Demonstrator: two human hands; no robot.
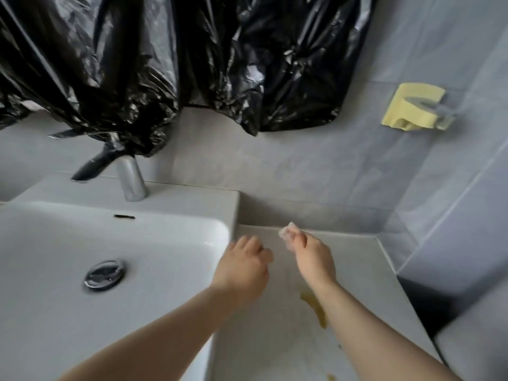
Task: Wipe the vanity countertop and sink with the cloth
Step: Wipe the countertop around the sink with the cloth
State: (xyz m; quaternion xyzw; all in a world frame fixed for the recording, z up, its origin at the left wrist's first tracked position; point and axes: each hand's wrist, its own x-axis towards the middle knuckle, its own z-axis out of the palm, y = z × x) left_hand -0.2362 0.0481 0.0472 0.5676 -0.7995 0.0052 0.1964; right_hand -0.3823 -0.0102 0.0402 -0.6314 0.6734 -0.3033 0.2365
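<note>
Right hand point(313, 257), centre of frame, pinches a small wadded cloth point(287, 234) in its fingertips, just above the back edge of the worktop point(371, 284). Left hand point(243, 266) loosely curled, holding nothing that I can see, beside the sink point(41, 298) rim. A yellowish stain point(316, 306) lies lower centre, partly under the right forearm. My judgement: open the cloth out flatter, press down, draw long overlapping strokes from the back edge over the stain, then do the basin.
</note>
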